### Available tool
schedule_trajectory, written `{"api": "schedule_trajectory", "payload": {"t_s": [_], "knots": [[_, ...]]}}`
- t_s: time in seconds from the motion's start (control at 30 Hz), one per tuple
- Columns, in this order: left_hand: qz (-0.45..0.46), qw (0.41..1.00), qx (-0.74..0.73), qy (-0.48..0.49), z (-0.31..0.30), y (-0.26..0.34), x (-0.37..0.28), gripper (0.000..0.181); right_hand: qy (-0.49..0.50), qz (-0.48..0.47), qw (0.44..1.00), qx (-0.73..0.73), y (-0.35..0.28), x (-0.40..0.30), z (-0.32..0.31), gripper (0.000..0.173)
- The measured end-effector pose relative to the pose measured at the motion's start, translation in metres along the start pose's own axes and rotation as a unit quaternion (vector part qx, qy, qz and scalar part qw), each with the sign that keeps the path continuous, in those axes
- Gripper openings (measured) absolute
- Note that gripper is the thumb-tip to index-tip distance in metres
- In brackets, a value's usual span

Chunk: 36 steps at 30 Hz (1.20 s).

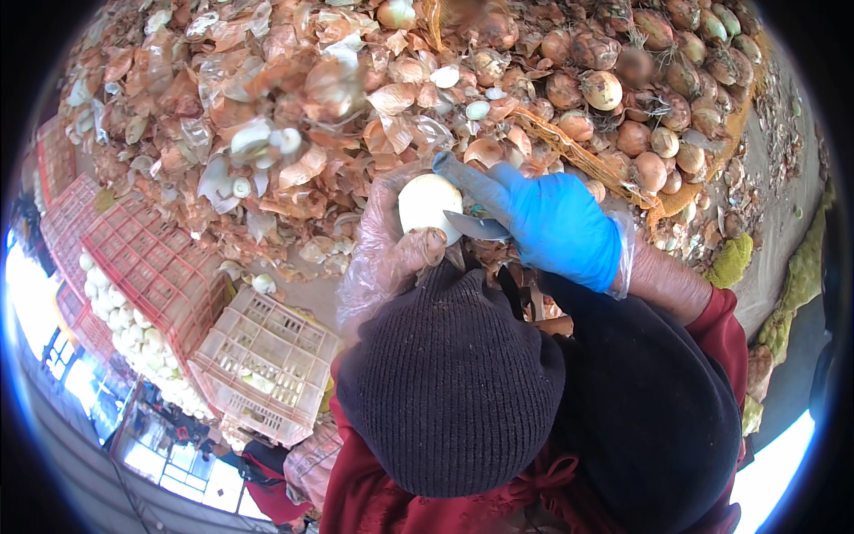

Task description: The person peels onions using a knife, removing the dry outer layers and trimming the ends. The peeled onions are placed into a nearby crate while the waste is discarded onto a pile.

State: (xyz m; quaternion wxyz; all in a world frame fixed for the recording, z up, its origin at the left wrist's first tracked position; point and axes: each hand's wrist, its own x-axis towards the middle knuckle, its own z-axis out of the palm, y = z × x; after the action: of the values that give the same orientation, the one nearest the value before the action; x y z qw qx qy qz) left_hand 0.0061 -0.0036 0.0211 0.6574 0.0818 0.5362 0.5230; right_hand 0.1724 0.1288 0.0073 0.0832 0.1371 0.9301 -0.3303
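A peeled white onion (427, 203) rests in my left hand (393, 233), which wears a clear plastic glove; my thumb presses on its lower side. My right hand (554, 220), in a blue glove, grips a small knife (477, 227). Only the blade shows plainly; the handle is hidden in my fingers. The tip of that blade meets the onion's right side, or lies just in front of it. My right index finger reaches over the upper right of the onion. Loose onion skins (393, 100) lie thickly beyond both hands.
Unpeeled onions (634, 137) lie heaped at the upper right, beside an orange mesh sack (574, 153). On the left stand a pale plastic crate (267, 360) and a red crate (157, 260), near many peeled onions (127, 320). A dark knit cap (460, 380) blocks the lower middle.
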Motion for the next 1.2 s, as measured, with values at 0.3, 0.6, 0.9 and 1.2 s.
{"api": "schedule_trajectory", "payload": {"t_s": [0.3,0.6,0.9,1.2], "knots": [[0.018,1.000,0.016,0.012,-0.002,-0.009,0.001,0.079,-0.005,0.127,0.959,0.255,-0.004,0.005,-0.012,0.065],[0.046,0.997,0.047,0.033,-0.005,-0.019,0.005,0.078,0.108,0.002,0.971,0.215,-0.007,0.008,-0.009,0.030],[0.129,0.991,-0.027,-0.014,-0.010,-0.038,0.009,0.076,0.220,0.213,0.856,0.416,0.029,0.030,-0.012,0.018],[0.106,0.981,-0.150,0.064,-0.020,-0.022,-0.005,0.068,-0.042,0.084,0.966,0.239,0.026,-0.005,0.050,0.022]]}}
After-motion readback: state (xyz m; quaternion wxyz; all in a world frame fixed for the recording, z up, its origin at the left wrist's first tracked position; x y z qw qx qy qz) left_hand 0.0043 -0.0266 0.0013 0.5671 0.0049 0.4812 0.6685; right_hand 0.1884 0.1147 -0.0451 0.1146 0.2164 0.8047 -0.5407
